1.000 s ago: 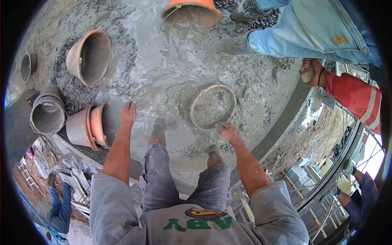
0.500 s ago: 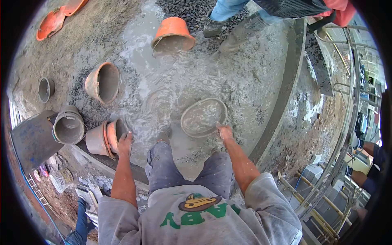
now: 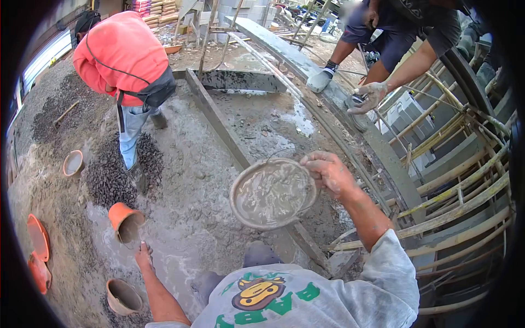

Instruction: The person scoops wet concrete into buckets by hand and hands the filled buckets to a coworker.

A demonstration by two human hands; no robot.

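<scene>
Head view: the right hand (image 3: 331, 174) is raised ahead of the body with the forearm slanting up and inward, the wrist bent slightly toward the filled bucket (image 3: 233, 198). Its fingers are clamped on the bucket's right edge; whether they bear on the rim or on the wire handle cannot be told. The bucket stands in front of the torso, right of centre, mouth toward the camera, carrying wet grey mix (image 3: 270, 191). Its base is hidden, so contact with what lies below cannot be confirmed.

The left hand (image 3: 145, 258) is low on the left, arm extended forward, fingers pointing at the orange bucket (image 3: 119, 212), which lies tipped over. The fingertips are just beside its mouth; contact and the state of the grip cannot be told.

Edges: a timber board (image 3: 219, 120) runs diagonally, passing behind the filled bucket in this view and reappearing below it. Wet ground (image 3: 180, 218) extends between the two buckets. Beyond the right hand runs a raised plank (image 3: 394, 164), with bamboo poles (image 3: 465, 216) along the far right. A co-worker's hand (image 3: 372, 97) hangs over the plank, fingers spread, near the filled bucket but apart from it.
</scene>
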